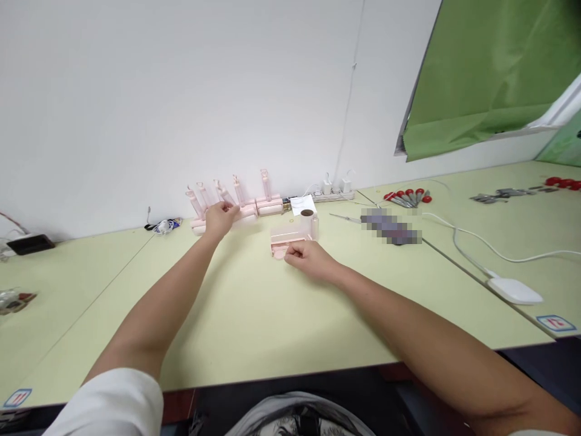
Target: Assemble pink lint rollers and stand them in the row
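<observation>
My left hand (220, 219) reaches to the row of pale pink devices (245, 212) by the wall. Its fingers are bent together in front of them, and what they grip is hidden. Several clear pink tubes (265, 184) stand upright or lean there. At the middle of the table lies an open pale pink case (290, 233) with a see-through raised lid and a round part at its near left. My right hand (308, 259) is closed at the case's near edge, its curled fingers covering part of it. Whether they pinch a small piece does not show.
A roll of brown-cored tape (307, 213) stands behind the case, near a white paper (302, 204). A power strip (333, 196) runs along the wall. To the right lie a blurred-out object (391, 228), red-ended tools (408, 197) and a white charger (515, 290) with its cable.
</observation>
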The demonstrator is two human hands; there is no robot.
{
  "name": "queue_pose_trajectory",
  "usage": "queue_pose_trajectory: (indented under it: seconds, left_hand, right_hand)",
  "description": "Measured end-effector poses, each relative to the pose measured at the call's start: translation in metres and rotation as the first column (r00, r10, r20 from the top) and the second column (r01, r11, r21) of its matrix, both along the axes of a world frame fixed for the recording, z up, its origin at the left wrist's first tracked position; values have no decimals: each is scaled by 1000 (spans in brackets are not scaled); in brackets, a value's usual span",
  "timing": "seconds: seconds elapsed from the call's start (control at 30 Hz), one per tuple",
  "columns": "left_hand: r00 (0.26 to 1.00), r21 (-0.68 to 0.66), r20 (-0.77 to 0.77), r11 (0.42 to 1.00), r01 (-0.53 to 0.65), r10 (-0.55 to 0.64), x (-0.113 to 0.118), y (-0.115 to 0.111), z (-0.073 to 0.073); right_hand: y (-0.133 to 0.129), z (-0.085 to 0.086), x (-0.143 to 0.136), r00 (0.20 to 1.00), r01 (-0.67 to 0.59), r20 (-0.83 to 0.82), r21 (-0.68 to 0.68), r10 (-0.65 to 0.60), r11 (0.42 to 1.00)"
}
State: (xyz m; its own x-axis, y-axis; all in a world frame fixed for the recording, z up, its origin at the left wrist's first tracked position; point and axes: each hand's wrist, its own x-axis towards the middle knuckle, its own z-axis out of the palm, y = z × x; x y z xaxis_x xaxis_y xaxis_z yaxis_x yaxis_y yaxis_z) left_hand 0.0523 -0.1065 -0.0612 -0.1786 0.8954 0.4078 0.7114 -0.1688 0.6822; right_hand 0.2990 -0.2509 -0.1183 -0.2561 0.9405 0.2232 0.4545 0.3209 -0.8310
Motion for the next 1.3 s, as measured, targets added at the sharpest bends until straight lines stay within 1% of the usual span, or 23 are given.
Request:
queue_pose_trajectory:
  seconds: [0.07,0.1,0.13,0.2,0.27,0.3,0.37,0.47,0.5,0.57,0.6,0.67,0.7,0.73,0.77,0.83,0.9,0.97,1.03,1.07,1.1,1.17,1.3]
  left_hand:
    - [986,103,133,991,88,-101,-4,-35,2]
    - [962,131,221,983,132,-159,-4,-54,1]
    - [928,140,308,974,177,-212,-3,-73,-1]
    - [841,108,458,957,270,-289,3,-106,-7]
    - [764,92,546,931,354,-344,11,-129,-15]
    - [725,89,590,921,380,-356,15,-137,-19]
    - [642,69,690,914,399,-333,22,-146,-26]
    - [526,41,804,909,414,-276,24,-145,-31]
    - [494,48,830,914,402,-261,22,-142,-31]
    - [448,87,862,940,331,-238,15,-133,-28]
    - [436,116,870,956,268,-228,9,-127,-26]
    - [466,142,864,981,134,-189,-4,-115,-24]
    - [486,137,860,988,73,-155,-11,-109,-23]
    - [496,125,859,991,38,-128,-17,-103,-23]
    - [499,117,861,993,5,-103,-23,-98,-23]
    - [501,118,862,991,-57,-74,-32,-92,-23]
    - [510,147,858,980,-131,-60,-37,-89,-23]
    - [517,185,854,965,-185,-65,-40,-89,-21]
    - [512,210,855,958,-198,-81,-41,-90,-20]
    - [507,215,857,958,-191,-91,-41,-91,-19]
    - [502,217,859,959,-183,-99,-41,-91,-18]
    - [493,211,864,963,-168,-103,-40,-91,-18]
    - [487,197,866,971,-136,-108,-36,-92,-18]
  right_hand:
    - [-2,-2,-5,997,-21,-70,-52,17,998]
    - [-3,-3,-8,994,-25,-105,-81,17,996]
    - [-4,-4,-12,990,-30,-140,-106,15,994]
    - [-8,-5,-21,976,-57,-216,-113,31,992]
    - [-12,-5,-30,952,-81,-299,-54,62,995]
    - [-14,-4,-33,941,-71,-333,-13,63,997]
    - [-17,-2,-38,928,-16,-372,57,36,998]
    - [-17,5,-37,934,89,-356,125,-39,988]
    - [-16,8,-35,939,122,-337,149,-66,981]
    - [-10,20,-29,954,188,-274,218,-125,958]
    - [-5,28,-26,960,215,-232,267,-153,939]
    - [10,46,-23,974,226,-94,408,-206,885]
    - [20,56,-23,973,211,-20,468,-228,858]
    - [31,65,-25,971,175,54,503,-232,846]
    - [43,73,-29,965,131,131,511,-228,850]
    - [67,83,-41,944,53,265,466,-196,883]
    - [87,86,-57,920,-88,388,350,-59,933]
    - [102,83,-73,849,-225,520,190,96,956]
    - [114,78,-86,763,-254,630,87,144,963]
    - [118,74,-91,725,-258,672,59,153,964]
    - [123,71,-95,705,-254,692,39,157,967]
    - [131,64,-98,685,-245,710,17,161,969]
    - [142,51,-96,675,-227,721,2,156,974]
